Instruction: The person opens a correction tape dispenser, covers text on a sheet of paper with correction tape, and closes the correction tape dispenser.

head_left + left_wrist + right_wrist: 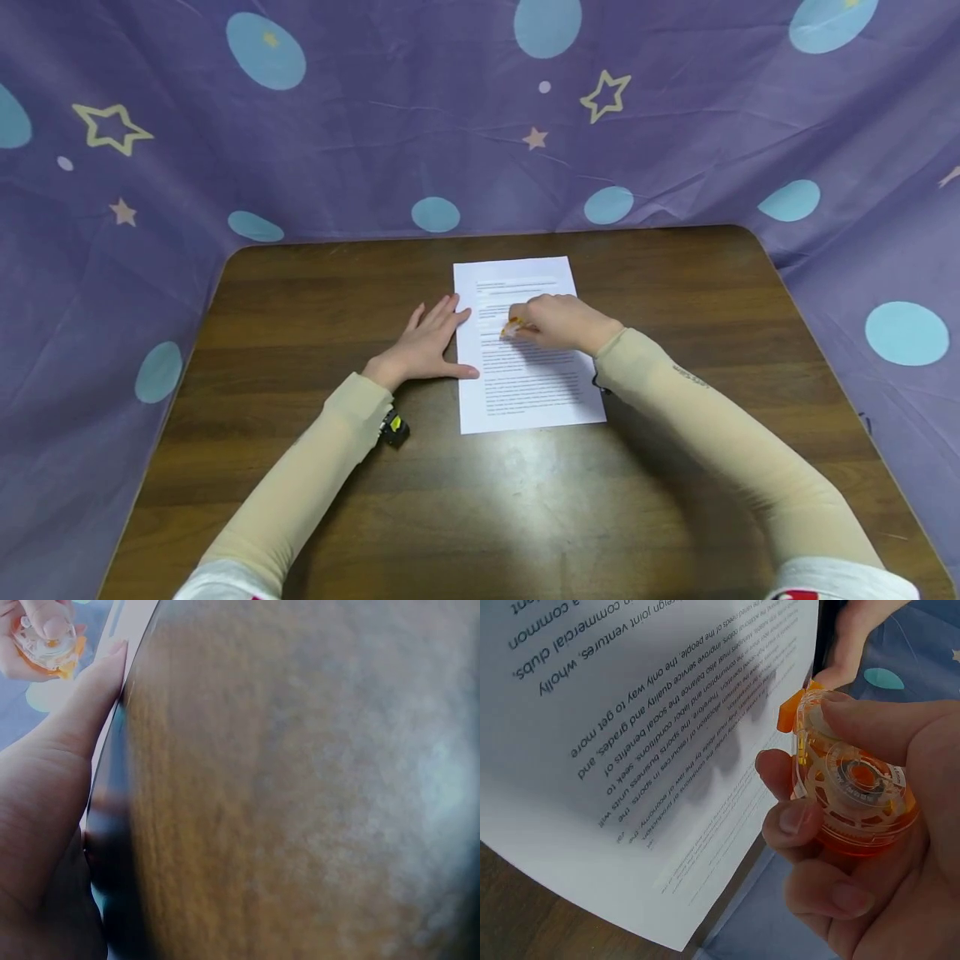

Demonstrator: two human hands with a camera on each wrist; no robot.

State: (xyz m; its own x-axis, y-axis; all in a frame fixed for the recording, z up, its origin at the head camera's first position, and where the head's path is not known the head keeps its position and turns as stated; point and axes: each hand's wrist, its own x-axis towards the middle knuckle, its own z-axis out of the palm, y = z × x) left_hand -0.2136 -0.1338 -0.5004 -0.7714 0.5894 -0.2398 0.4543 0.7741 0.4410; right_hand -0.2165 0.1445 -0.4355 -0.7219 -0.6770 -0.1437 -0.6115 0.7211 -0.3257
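Observation:
A printed sheet of paper (472,410) lies on the wooden table. Spread flat at its left edge, my left hand (427,346) rests with the fingertips and thumb on the page. My right hand (567,322) grips a clear and orange correction tape (859,787) over the middle of the text. In the right wrist view, the thumb lies along one side of it and the fingers curl round the other. Its orange tip (790,711) points toward the page. The left wrist view catches the left thumb (94,694) along the paper's edge.
The brown wooden table (300,333) carries the sheet in its middle. A purple curtain (360,150) with stars and blue dots hangs behind the table and along both sides. A small black device (393,427) sits at the left wrist.

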